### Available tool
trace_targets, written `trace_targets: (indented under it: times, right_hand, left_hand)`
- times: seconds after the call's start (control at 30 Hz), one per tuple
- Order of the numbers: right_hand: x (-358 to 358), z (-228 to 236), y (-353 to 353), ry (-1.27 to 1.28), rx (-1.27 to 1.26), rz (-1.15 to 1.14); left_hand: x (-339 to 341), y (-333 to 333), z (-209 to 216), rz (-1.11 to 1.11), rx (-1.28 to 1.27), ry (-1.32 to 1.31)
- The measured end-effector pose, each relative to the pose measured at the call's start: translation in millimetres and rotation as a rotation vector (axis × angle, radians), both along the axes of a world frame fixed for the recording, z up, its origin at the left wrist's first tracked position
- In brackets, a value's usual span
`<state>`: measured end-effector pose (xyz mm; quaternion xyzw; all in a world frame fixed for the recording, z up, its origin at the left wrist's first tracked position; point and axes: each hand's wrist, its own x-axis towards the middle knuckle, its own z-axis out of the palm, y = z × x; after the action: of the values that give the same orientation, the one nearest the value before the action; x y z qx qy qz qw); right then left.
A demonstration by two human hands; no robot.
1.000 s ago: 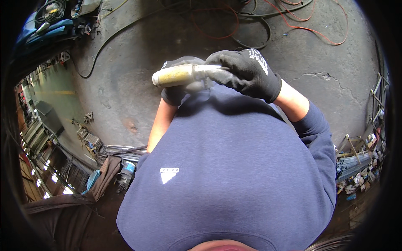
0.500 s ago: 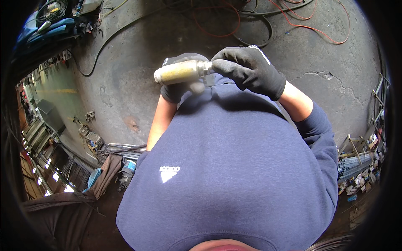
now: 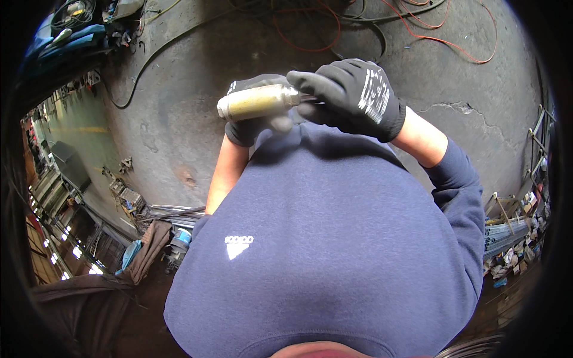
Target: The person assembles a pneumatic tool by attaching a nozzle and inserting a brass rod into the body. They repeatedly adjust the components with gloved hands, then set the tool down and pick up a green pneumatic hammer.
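Over the grey floor (image 3: 179, 77), the right hand (image 3: 353, 98) has rolled, showing more white print than before; I can't tell if its grip is pinching. The left hand's (image 3: 267, 79) grip wraps the yellow tool (image 3: 253, 103), up before the body, so the right seems busy at its metal end (image 3: 290, 95).
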<state>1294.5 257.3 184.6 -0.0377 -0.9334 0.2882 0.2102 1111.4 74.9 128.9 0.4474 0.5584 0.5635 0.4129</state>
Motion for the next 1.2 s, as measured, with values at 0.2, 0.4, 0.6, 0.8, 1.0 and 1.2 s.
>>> trace_targets:
  times: [0.2, 0.4, 0.6, 0.8, 1.0, 1.2]
  right_hand:
    - [-3.1, -5.3, 2.0, -0.081, -0.162, 0.111]
    - [1.7, -3.9, 12.7, -0.711, -1.505, 0.162]
    - [5.8, -12.8, -4.0, -0.129, -0.055, 0.013]
    - [-1.3, 2.9, 7.8, -0.705, -1.318, 0.066]
    - [1.3, 3.6, 5.2, -0.291, -0.939, 0.124]
    - [9.5, -21.9, 8.5, -0.016, -0.143, 0.148]
  left_hand:
    - [-2.5, 7.8, 7.7, -0.148, -0.054, 0.242]
    - [-9.1, 8.3, 4.7, -0.200, -0.060, 0.296]
    - [5.2, -5.4, -2.6, -0.045, -0.099, -0.038]
    - [5.5, -5.1, -1.7, -0.106, -0.256, -0.153]
    - [-2.8, -7.2, -1.5, -0.036, -0.058, 0.282]
    - [4.0, -14.7, -2.7, 0.040, -0.093, -0.114]
